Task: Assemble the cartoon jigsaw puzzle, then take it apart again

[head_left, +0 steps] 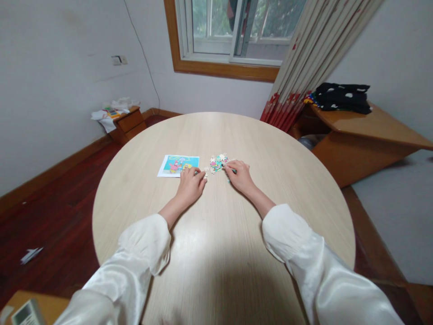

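Observation:
A small heap of jigsaw puzzle pieces lies near the middle of the round table. Some show coloured faces, others a pale back. My left hand rests at the heap's left edge, its fingers bent together round a puzzle piece that is mostly covered. On the other side my right hand pinches a small dark-green puzzle piece between thumb and fingers. A printed cartoon picture with a pink starfish figure lies flat beside my left hand, which covers its lower right corner.
Beyond the table are a window and a long curtain. A wooden desk with folded black cloth stands to the right. Back left is a small cabinet with papers. A remote control lies at the lower left.

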The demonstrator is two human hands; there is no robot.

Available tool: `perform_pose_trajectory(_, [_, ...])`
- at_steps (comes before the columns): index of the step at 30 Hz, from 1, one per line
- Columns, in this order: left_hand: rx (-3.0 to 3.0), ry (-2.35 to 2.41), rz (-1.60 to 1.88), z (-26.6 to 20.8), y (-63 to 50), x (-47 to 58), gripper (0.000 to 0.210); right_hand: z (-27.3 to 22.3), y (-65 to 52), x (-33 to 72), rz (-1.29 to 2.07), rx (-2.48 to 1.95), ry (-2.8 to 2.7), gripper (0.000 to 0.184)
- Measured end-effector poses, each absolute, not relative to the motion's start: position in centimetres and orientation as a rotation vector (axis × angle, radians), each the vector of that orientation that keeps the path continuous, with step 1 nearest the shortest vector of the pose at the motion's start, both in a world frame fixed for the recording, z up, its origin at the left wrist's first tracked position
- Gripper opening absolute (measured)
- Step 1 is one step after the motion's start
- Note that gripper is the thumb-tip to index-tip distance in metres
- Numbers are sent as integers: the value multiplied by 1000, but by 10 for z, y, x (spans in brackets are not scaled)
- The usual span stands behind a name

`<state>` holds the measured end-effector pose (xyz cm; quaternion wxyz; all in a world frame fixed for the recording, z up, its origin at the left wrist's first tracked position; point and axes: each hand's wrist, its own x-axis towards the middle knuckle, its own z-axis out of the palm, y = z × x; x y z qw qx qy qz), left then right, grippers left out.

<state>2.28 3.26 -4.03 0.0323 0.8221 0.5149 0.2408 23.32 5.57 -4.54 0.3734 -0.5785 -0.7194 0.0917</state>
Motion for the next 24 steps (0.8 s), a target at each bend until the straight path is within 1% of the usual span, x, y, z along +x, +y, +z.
perform_pose_trajectory(5, [2545,1572,685,-40,33,26,24,-45,57,235,305,-1414,-1749,17])
perform_pose_trajectory(10, [2539,1574,704,-41,35,26,24,-43,58,237,308,-1447,-1698,22])
perform_pose_trajectory(15, [2470,1590,820,-37,36,25,27,-41,42,229,181,-1557,-1776,24])
perform_pose_trajectory(20, [2094,1432,1051,-31,36,22,21,-36,10,215,171,-1484,-2070,25])
perform_pose_trajectory(24, [1725,1235,1016,-28,34,23,17,-31,-4,212,135,-1450,-2290,24])
